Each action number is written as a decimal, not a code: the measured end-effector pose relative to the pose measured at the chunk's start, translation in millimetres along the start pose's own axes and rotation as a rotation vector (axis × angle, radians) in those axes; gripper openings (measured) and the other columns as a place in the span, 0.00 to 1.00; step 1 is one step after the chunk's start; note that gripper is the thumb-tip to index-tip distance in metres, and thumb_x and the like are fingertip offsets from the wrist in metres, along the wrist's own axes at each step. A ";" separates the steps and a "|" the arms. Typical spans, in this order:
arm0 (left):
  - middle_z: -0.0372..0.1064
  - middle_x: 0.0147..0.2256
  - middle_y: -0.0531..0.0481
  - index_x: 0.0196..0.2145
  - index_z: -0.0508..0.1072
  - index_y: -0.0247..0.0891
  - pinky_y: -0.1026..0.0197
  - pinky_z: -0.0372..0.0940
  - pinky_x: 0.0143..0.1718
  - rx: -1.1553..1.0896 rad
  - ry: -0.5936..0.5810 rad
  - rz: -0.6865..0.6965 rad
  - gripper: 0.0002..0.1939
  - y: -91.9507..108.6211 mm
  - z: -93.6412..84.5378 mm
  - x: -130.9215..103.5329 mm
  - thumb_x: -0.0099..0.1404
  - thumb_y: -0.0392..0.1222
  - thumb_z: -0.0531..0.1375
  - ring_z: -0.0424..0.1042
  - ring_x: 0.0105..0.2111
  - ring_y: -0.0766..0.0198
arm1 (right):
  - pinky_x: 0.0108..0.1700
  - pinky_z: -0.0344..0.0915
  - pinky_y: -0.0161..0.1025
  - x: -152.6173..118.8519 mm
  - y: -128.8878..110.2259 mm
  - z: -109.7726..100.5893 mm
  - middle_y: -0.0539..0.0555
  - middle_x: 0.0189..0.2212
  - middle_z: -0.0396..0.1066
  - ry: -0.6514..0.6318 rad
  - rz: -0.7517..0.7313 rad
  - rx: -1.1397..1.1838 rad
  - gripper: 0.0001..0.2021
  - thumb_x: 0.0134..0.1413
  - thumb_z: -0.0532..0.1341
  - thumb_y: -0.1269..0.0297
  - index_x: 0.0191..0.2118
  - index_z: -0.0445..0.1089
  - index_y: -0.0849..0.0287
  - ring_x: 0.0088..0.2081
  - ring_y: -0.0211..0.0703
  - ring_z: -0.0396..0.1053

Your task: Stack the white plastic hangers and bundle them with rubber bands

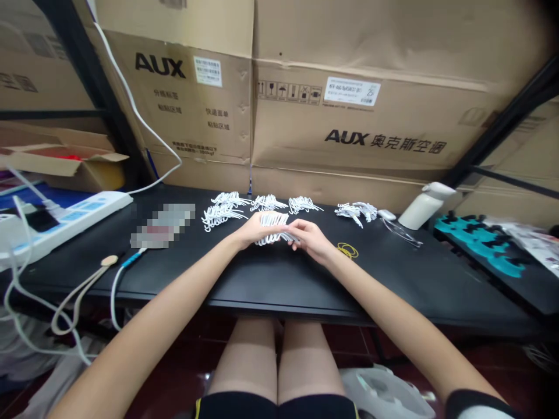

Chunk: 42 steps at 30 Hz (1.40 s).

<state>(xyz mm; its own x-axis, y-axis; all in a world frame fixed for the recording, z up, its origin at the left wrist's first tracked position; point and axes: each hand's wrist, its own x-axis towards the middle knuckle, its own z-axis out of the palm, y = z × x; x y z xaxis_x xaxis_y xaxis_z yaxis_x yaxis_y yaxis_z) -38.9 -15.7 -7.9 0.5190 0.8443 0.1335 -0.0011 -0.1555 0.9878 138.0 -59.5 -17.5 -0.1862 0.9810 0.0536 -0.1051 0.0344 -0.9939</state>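
Observation:
Over the front middle of the black table (262,285), a bundle of thin white hooks (273,221) is gripped between my two hands. My left hand (251,231) is closed round the bundle's left side. From the right, my right hand (311,240) pinches the other end, its thumb and fingers against the hooks. Some fingers of both hands are hidden behind the bundle. Yellow rubber bands (347,250) lie just right of my right hand. Behind my hands are several similar piles of white hooks (220,214), with curled ends and straight tails.
At the left are a power strip (91,209), a blurred-out phone-like object (163,226) on a cable, and a beige strap (82,285). A white bottle (425,206), glasses (404,233) and teal parts (480,241) stand right. Large cardboard boxes (349,157) wall the back.

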 end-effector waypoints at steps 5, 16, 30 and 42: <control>0.71 0.25 0.49 0.33 0.73 0.34 0.65 0.65 0.25 0.036 0.014 -0.007 0.18 -4.9 -0.5 2.0 0.48 0.47 0.70 0.69 0.24 0.66 | 0.19 0.59 0.32 -3.9 6.4 6.2 0.50 0.21 0.67 0.077 -0.209 -0.273 0.17 0.46 0.65 0.50 0.29 0.69 0.60 0.21 0.36 0.64; 0.73 0.27 0.48 0.44 0.70 0.35 0.61 0.70 0.24 -0.093 -0.025 -0.096 0.26 4.9 4.2 -3.4 0.50 0.46 0.70 0.73 0.23 0.63 | 0.31 0.64 0.37 -11.3 11.2 6.3 0.54 0.30 0.68 0.157 -0.642 -0.801 0.10 0.56 0.60 0.58 0.34 0.73 0.58 0.28 0.39 0.66; 0.72 0.27 0.50 0.44 0.69 0.34 0.65 0.68 0.22 -0.174 -0.018 -0.168 0.27 1.3 -0.2 -1.1 0.48 0.42 0.71 0.71 0.22 0.67 | 0.39 0.67 0.38 -6.9 15.4 7.3 0.55 0.32 0.69 0.151 -0.897 -0.896 0.06 0.58 0.59 0.65 0.38 0.72 0.58 0.34 0.41 0.69; 0.75 0.32 0.44 0.40 0.72 0.32 0.65 0.71 0.26 -0.166 -0.101 -0.244 0.21 -0.3 -2.0 -0.2 0.53 0.48 0.68 0.76 0.28 0.63 | 0.32 0.63 0.34 -6.0 7.1 -0.7 0.54 0.28 0.73 0.035 -0.756 -0.957 0.06 0.58 0.60 0.66 0.33 0.73 0.61 0.27 0.39 0.69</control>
<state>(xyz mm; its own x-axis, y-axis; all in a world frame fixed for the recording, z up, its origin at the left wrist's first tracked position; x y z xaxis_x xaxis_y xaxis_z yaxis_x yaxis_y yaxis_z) -40.7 -14.7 -8.0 0.6031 0.7901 -0.1096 -0.0011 0.1382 0.9904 139.0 -65.1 -25.0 -0.3620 0.6573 0.6610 0.5890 0.7109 -0.3843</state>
